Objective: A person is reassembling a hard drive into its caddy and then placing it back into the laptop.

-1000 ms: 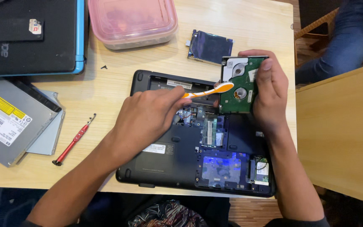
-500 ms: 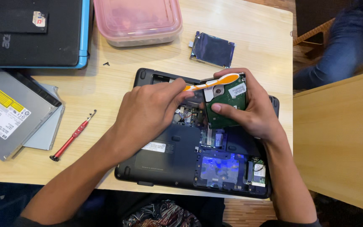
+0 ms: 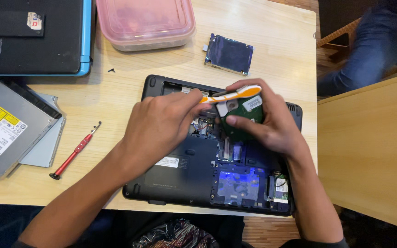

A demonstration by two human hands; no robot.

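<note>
The left hand (image 3: 161,126) is closed around the handle of an orange and white toothbrush (image 3: 230,94), knuckles up, with the forearm coming in from the lower left. The brush runs from the fist out to the right, and its head lies across the top of a hard drive (image 3: 242,115). The right hand (image 3: 272,124) grasps that hard drive, fingers curled over its far edge and the thumb pressed on its near side; the forearm comes up from the lower right. The drive is held tilted, just above the upper middle of an open laptop (image 3: 198,170). Its green circuit board faces up, with a round silver part and a white label showing between the fingers.

The laptop lies bottom up on the wooden table (image 3: 276,41), its cover off, so small boards and a blue-lit area show along its near right part. Beyond it, near the far edge, lies a dark metal drive bracket (image 3: 229,54), and left of that stands a pink plastic box (image 3: 145,20). A red screwdriver (image 3: 75,150) lies to the left of the laptop, well apart from the hands. Further left is a grey disc drive (image 3: 10,126) with a yellow label, and above it a closed black laptop (image 3: 31,36) with a blue edge. A person in blue trousers (image 3: 359,50) sits at the upper right.
</note>
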